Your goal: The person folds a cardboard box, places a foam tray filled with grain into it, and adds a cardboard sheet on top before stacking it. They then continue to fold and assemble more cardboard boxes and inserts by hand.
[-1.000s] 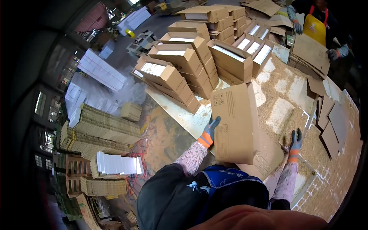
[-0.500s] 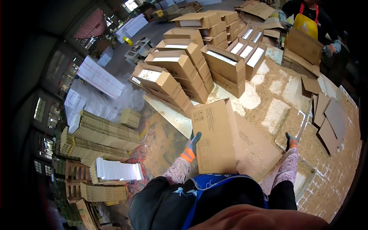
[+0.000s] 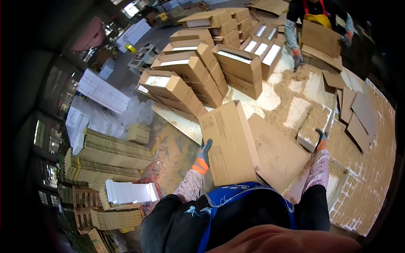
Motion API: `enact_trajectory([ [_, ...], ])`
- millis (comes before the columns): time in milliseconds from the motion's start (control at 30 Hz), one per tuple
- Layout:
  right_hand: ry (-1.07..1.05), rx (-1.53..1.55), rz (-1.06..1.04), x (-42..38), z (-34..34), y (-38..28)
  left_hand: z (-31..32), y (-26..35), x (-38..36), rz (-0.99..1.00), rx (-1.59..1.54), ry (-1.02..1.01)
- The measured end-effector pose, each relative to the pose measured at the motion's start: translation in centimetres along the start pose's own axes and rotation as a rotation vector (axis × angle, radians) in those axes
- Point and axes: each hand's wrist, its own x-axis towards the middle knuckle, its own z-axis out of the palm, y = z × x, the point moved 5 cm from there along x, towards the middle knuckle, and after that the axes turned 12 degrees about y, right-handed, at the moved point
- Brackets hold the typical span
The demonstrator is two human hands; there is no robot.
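My left hand (image 3: 203, 154), in a grey glove with an orange cuff, grips the left edge of a flattened cardboard box (image 3: 228, 143) printed with black markings. The box stands tilted against my blue apron, over another flat cardboard sheet (image 3: 276, 154) on the table. My right hand (image 3: 321, 140), gloved the same way, rests on the edge of a raised block on the sawdust-covered table (image 3: 295, 97); whether it grips anything is hidden.
Stacks of assembled open boxes (image 3: 190, 71) with white contents fill the table's far left. Another person in a yellow apron (image 3: 314, 17) handles cardboard sheets at the far end. Loose cardboard pieces (image 3: 356, 118) lie right. Bundles of flat cardboard (image 3: 112, 152) sit on the floor left.
The flat box has come toward me and to the left with my left hand. My right hand slid slightly farther up the table. The other person has bent over the table.
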Motion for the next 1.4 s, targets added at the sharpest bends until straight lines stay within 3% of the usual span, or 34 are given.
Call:
enact_trajectory([
  [33, -0.036, 0.140, -0.056, 0.0, -0.1, -0.9, 0.2, 0.1, 0.3, -0.026, 0.011, -0.011],
  [67, -0.274, 0.410, -0.009, 1.0, 0.4, -0.4, 0.4, 0.4, 0.7, -0.020, 0.039, -0.059],
  [100, -0.251, 0.377, -0.234, -0.7, -0.1, -1.7, 0.7, 0.6, 0.9, -0.021, 0.070, -0.108],
  [167, -0.186, 0.483, -0.026, -4.6, 0.5, -5.2, 1.7, 1.0, 1.3, -0.054, 0.112, -0.161],
  [233, -0.230, 0.508, -0.095, -11.7, 1.1, -9.6, 3.8, 1.2, 1.1, -0.082, 0.154, -0.230],
  [333, -0.372, 0.551, -0.177, -16.8, 1.4, -11.3, 7.6, 1.1, 1.5, -0.149, 0.078, -0.308],
  [400, -0.332, 0.529, -0.180, -20.6, 1.8, -11.2, 9.5, 0.9, 1.7, -0.017, 0.179, -0.473],
  [433, -0.331, 0.525, -0.291, -22.0, 1.8, -10.6, 10.6, 0.5, 1.8, -0.033, 0.186, -0.506],
  [467, -0.316, 0.636, -0.245, -24.4, 2.3, -11.2, 11.4, 0.3, 1.9, -0.030, 0.194, -0.518],
  [500, -0.255, 0.566, -0.367, -22.9, 2.1, -9.5, 12.2, 0.1, 1.8, -0.023, 0.199, -0.528],
  [600, -0.194, 0.584, -0.519, -28.8, 1.3, -11.7, 14.5, 1.3, 0.2, 0.092, 0.254, -0.624],
  [700, -0.172, 0.428, -0.600, -30.2, -0.4, -11.7, 15.1, 0.9, 2.1, 0.039, 0.275, -0.661],
  [967, -0.267, 0.564, -0.331, -32.1, -0.1, -7.1, 21.4, -0.3, 2.8, 0.017, 0.168, -0.715],
  [1033, -0.204, 0.464, -0.414, -32.5, -0.3, -6.8, 22.1, -1.1, 3.3, -0.220, 0.156, -0.730],
  [1133, -0.158, 0.500, -0.358, -32.5, -0.7, -7.3, 22.8, -2.3, 4.0, -0.247, 0.124, -0.731],
  [1267, -0.181, 0.542, -0.297, -32.6, -1.4, -7.5, 23.3, -2.0, 3.0, -0.135, 0.111, -0.760],
  [1333, -0.202, 0.504, -0.411, -33.1, -2.0, -8.5, 23.4, -1.5, 2.3, -0.046, 0.126, -0.774],
  [1400, -0.191, 0.467, -0.414, -33.1, -2.5, -8.2, 23.2, -1.8, 2.2, -0.085, 0.127, -0.774],
])
